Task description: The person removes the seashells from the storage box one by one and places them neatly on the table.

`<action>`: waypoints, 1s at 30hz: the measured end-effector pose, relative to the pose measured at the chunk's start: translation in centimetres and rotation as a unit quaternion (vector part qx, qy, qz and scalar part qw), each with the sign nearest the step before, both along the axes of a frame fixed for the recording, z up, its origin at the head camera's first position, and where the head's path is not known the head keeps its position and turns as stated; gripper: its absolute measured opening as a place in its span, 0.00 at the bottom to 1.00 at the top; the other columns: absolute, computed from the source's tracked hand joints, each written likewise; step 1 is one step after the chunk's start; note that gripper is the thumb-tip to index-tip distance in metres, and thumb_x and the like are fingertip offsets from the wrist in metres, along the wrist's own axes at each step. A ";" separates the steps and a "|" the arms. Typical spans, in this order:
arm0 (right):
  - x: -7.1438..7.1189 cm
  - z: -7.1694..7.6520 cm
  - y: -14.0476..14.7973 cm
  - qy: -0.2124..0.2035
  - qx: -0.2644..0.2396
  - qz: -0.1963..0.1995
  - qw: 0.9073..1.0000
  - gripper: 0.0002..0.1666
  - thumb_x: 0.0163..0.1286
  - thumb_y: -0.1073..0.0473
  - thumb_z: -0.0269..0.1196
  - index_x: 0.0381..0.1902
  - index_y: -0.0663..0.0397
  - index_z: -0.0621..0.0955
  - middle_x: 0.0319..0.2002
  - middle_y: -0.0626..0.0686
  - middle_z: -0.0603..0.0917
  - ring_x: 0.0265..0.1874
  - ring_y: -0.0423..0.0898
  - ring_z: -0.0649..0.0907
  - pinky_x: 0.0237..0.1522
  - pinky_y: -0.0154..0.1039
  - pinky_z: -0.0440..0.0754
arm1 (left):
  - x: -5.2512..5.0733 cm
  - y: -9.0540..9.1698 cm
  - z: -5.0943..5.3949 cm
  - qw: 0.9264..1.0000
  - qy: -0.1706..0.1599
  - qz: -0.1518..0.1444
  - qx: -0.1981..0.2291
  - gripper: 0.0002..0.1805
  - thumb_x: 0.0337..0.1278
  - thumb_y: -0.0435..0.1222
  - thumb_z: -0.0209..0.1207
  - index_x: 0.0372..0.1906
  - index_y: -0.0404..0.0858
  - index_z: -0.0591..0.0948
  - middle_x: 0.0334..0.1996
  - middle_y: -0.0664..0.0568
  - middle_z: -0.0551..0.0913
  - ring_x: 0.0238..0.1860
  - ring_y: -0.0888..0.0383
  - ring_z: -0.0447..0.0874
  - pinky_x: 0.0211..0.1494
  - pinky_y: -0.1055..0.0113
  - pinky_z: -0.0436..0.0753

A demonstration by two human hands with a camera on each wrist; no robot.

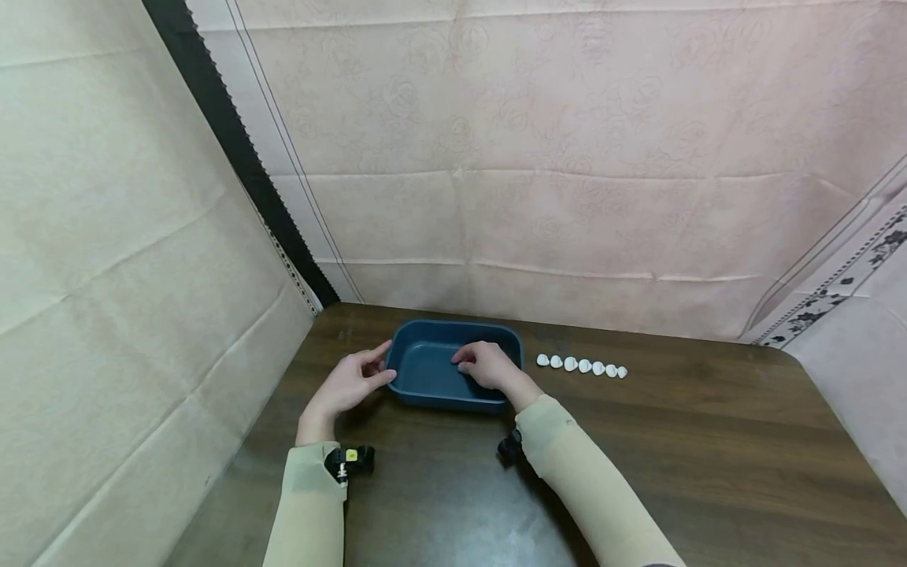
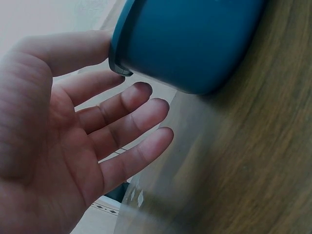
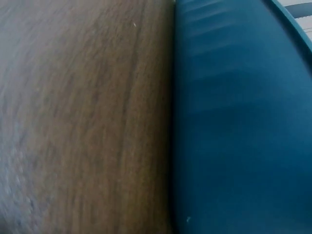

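Observation:
A blue rectangular plastic bin (image 1: 431, 372) stands on the table near its far edge. At the bin's left end is my left hand (image 1: 352, 383), its thumb and index finger spread and touching the rim from outside. The left wrist view shows the other fingers (image 2: 141, 117) of that hand loosely extended below the rim, holding nothing. My right hand (image 1: 489, 368) reaches over the near right side into the bin, fingers bent downward. Whether anything is between its fingertips is hidden. In the right wrist view only the bin's outer wall (image 3: 239, 126) shows, not the hand.
Several small white rounded pieces (image 1: 570, 364) lie in a row on the brown wooden table (image 1: 708, 441), right of the bin. Pale patterned cloth (image 1: 567, 157) hangs behind the table and at both sides. A dark strip (image 1: 248, 157) runs down the back left corner.

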State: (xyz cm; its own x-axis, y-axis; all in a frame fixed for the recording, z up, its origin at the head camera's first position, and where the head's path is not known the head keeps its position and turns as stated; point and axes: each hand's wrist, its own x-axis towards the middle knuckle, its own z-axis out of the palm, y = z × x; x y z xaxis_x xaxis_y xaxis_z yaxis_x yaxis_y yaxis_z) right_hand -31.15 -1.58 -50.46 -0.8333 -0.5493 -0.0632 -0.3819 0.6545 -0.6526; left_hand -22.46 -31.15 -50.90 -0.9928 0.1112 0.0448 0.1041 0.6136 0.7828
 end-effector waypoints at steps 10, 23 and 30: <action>-0.1 -0.1 0.0 -0.005 0.014 0.013 1.000 0.15 0.85 0.63 0.58 0.56 0.52 0.90 0.58 0.54 0.87 0.56 0.51 0.82 0.67 0.53 0.77 | 0.0 0.1 0.0 1.000 0.002 -0.004 0.004 0.36 0.74 0.44 0.67 0.81 0.42 0.71 0.44 0.49 0.81 0.44 0.50 0.76 0.44 0.55 0.77; -0.2 0.0 0.1 -0.039 0.014 0.045 0.998 0.13 0.77 0.68 0.66 0.54 0.50 0.90 0.48 0.50 0.87 0.48 0.49 0.81 0.61 0.51 0.80 | 0.0 0.0 0.0 1.000 -0.002 -0.007 0.004 0.36 0.74 0.45 0.67 0.81 0.42 0.71 0.45 0.48 0.81 0.45 0.50 0.76 0.46 0.55 0.77; -0.1 0.0 0.0 -0.027 0.011 0.042 0.999 0.09 0.77 0.65 0.67 0.50 0.51 0.90 0.44 0.48 0.86 0.45 0.47 0.81 0.58 0.50 0.81 | 0.0 0.0 0.2 1.000 -0.007 -0.005 0.000 0.36 0.75 0.45 0.67 0.81 0.43 0.70 0.46 0.48 0.81 0.46 0.50 0.76 0.48 0.55 0.77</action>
